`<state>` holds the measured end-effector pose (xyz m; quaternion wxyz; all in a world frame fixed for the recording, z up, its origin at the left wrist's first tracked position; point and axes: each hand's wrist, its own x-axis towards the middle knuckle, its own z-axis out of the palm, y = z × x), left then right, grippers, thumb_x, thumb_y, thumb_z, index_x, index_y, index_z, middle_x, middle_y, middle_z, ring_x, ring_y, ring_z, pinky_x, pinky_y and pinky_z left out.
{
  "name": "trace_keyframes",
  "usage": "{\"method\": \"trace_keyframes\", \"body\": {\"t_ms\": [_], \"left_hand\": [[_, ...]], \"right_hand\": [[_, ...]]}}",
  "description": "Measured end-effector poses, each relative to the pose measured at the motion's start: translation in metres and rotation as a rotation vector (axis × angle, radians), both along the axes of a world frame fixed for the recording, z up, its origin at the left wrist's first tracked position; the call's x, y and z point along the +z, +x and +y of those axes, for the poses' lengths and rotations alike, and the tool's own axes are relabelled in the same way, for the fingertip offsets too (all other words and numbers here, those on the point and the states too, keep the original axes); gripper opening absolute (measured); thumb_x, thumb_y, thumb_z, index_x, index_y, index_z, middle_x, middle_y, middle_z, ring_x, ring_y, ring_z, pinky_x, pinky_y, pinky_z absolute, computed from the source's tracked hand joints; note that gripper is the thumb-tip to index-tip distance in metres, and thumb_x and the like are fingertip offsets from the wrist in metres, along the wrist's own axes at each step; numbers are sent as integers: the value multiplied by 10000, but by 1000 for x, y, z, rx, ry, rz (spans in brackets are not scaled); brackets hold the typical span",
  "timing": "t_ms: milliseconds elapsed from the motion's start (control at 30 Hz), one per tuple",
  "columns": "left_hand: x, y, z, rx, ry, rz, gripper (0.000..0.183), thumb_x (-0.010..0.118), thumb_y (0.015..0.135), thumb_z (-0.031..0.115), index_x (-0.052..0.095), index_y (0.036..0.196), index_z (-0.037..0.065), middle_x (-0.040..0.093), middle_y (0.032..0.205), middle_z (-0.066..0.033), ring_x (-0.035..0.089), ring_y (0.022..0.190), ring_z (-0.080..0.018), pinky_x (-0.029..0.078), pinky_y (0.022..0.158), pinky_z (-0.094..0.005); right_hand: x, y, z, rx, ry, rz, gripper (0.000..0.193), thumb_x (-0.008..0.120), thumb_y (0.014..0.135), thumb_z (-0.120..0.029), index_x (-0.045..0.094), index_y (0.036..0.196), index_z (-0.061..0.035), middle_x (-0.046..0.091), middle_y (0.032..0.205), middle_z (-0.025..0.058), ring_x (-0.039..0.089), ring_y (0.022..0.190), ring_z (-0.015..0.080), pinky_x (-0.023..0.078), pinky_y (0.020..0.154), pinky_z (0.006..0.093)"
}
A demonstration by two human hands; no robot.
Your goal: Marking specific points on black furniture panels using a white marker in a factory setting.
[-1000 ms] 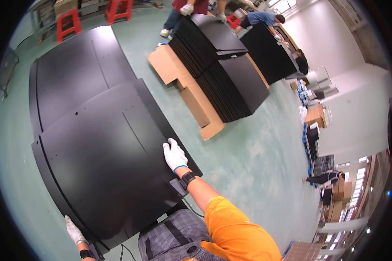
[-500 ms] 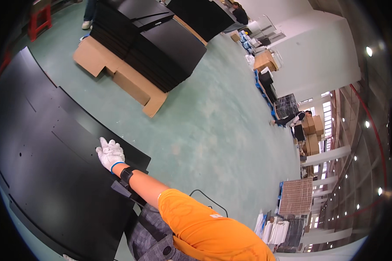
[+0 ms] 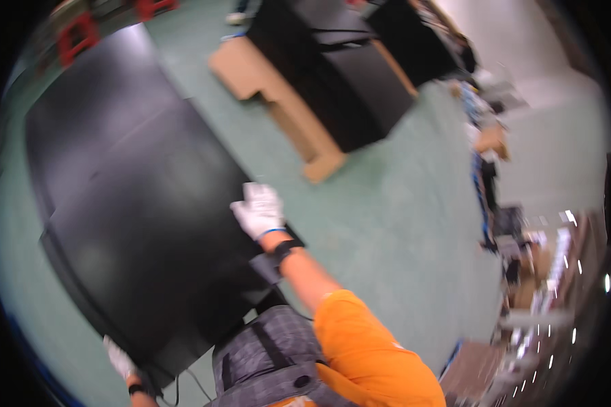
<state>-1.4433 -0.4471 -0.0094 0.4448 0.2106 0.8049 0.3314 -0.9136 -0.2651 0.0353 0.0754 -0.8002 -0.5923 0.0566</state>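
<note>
Large matte black panels (image 3: 163, 224) lie on the left, one overlapping another. My right hand (image 3: 258, 209), in a white glove with a blue cuff, is at the right edge of the near panel, its thumb apart and its fingers stretched forward. At the panel's near left edge is my left hand (image 3: 120, 357), also gloved in white. Its fingers look stretched along the edge, though motion blurs them. Neither hand's underside shows, so I cannot tell how firmly they touch the panel.
Ahead, a stack of black panels (image 3: 332, 74) stands beside flattened brown cardboard (image 3: 285, 112) on the green floor (image 3: 387, 217). Red stools (image 3: 78, 37) are at the far left. A cable (image 3: 177, 390) hangs near my left hand. Wrapped goods and boxes line the right side.
My view has swung left, so the surroundings sit further right. My right hand has moved from flat on the panel to its right edge. My left hand has come further into view.
</note>
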Motion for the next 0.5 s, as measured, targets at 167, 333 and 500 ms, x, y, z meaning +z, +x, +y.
{"method": "trace_keyframes", "body": {"t_ms": [167,333,500], "left_hand": [[-56,-57,-40,43,2,294,496,412,1013,307,422,1371,-36,472,1399,-123,419,1308,-215,292,1106,-304],[-7,-18,-18,74,-153,441,628,427,963,518,550,1234,-35,594,1228,-186,531,1175,-298,379,1017,-363],[20,10,8,21,-306,555,665,373,931,605,607,1139,19,614,1128,-236,549,1090,-422,429,946,-446]], "right_hand": [[-29,-7,15,-72,-353,193,783,457,876,-608,250,1485,-161,282,1485,236,264,1386,365,234,1135,426],[-22,-26,17,42,-283,118,561,443,914,-429,406,1388,-130,454,1297,270,455,1181,434,391,1004,470],[-41,-10,4,-12,-245,28,523,426,944,-411,394,1424,-207,386,1379,272,423,1239,426,365,1038,457]]}}
